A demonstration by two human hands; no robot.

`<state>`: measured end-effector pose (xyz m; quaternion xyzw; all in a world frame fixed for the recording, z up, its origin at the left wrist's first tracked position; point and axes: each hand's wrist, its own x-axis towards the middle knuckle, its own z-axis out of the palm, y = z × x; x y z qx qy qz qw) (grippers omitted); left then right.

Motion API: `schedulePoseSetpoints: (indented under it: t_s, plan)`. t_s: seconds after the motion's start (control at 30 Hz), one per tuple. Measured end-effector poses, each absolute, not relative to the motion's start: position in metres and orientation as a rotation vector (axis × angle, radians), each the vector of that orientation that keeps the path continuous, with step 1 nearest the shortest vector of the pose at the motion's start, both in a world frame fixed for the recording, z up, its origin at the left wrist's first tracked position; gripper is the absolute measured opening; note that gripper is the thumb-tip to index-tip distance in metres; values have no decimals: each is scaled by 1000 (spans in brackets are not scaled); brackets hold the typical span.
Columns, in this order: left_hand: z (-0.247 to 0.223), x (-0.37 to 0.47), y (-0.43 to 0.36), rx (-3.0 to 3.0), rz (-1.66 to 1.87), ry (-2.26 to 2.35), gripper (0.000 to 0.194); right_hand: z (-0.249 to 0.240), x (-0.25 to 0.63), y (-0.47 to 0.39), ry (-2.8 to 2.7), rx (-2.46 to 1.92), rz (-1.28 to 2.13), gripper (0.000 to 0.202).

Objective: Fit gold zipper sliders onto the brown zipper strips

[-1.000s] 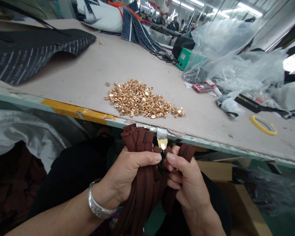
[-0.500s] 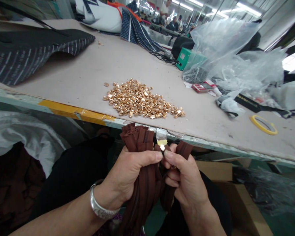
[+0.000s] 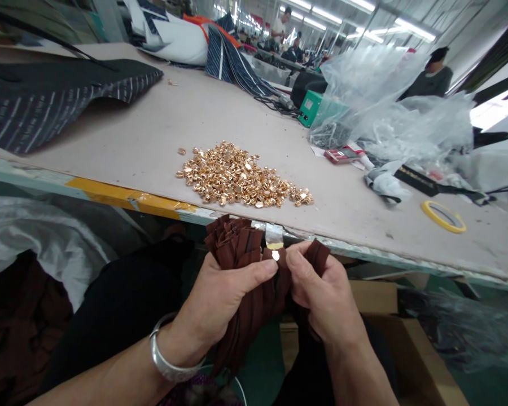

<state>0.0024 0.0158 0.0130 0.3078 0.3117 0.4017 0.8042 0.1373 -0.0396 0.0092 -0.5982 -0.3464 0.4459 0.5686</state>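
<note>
My left hand [image 3: 220, 296] is closed around a thick bundle of brown zipper tapes [image 3: 237, 242], which fan out above the fist and hang down below it. A silver bangle circles that wrist. Just beyond the left thumb tip, a small shiny piece, seemingly a zipper slider [image 3: 275, 255], shows against brown tape in front of a taped fixture [image 3: 274, 235] at the table edge. My right hand [image 3: 322, 287] pinches brown zipper tape [image 3: 318, 255] to the right of the shiny piece; the tape ends stick up past its fingers, and its fingertips are partly hidden.
A heap of gold zipper sliders [image 3: 241, 176] lies on the table [image 3: 131, 129] near its front edge. To the right are a yellow tape roll [image 3: 443, 216], plastic bags [image 3: 372, 107] and a green box [image 3: 310, 108]. Dark striped fabric [image 3: 63, 107] lies left; a cardboard box [image 3: 423, 355] stands below.
My right hand has drawn slightly away from the left thumb, and its thumb now points further up. More brown tape shows between the hands. The view has shifted a little.
</note>
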Motion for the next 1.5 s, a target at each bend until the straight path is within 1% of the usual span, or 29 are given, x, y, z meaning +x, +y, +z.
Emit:
schedulePoseSetpoints:
  t_s: [0.2, 0.27, 0.43, 0.5, 0.57, 0.7, 0.77, 0.83, 0.93, 1.0, 1.13, 1.2, 1.27, 1.33, 1.43, 1.5]
  plan:
    - [7, 3, 15, 579, 882, 687, 13, 23, 134, -32, -1153, -1608, 705, 23]
    - [7, 4, 15, 538, 892, 688, 15, 25, 128, -30, -1264, -1668, 502, 21]
    - [8, 5, 15, 454, 888, 691, 15, 31, 123, -10, -1462, -1844, -135, 17]
    - [9, 6, 16, 448, 894, 684, 14, 37, 126, 2, -1459, -1894, -262, 17]
    - [9, 7, 17, 439, 893, 678, 14, 44, 128, 11, -1436, -1906, -186, 16]
    - [10, 8, 18, 453, 883, 660, 25, 50, 130, 10, -1452, -1711, 264, 13]
    - [9, 7, 17, 489, 890, 654, 28, 50, 130, 3, -1512, -1628, 430, 17]
    - [8, 5, 14, 553, 897, 656, 27, 48, 129, -4, -1564, -1600, 519, 24]
    - [6, 0, 7, 713, 863, 656, 28, 47, 129, -10, -1559, -1602, 547, 24]
    - [6, -4, 2, 821, 814, 660, 24, 47, 128, -14, -1526, -1606, 599, 25]
    - [7, -12, -2, 907, 675, 587, 11, 49, 134, -32, -1444, -1541, 904, 27]
    - [7, -15, -1, 911, 621, 594, 5, 50, 144, -40, -1380, -1523, 969, 31]
    - [7, -18, 1, 906, 606, 650, 8, 52, 156, -42, -1290, -1579, 908, 36]
    - [4, -19, 3, 868, 609, 701, 10, 56, 166, -34, -1215, -1707, 734, 37]
    - [0, -20, 7, 818, 615, 736, 12, 59, 172, -11, -1289, -1920, 340, 27]
    - [-1, -20, 9, 824, 626, 753, 13, 59, 168, 7, -1433, -1991, 177, 26]
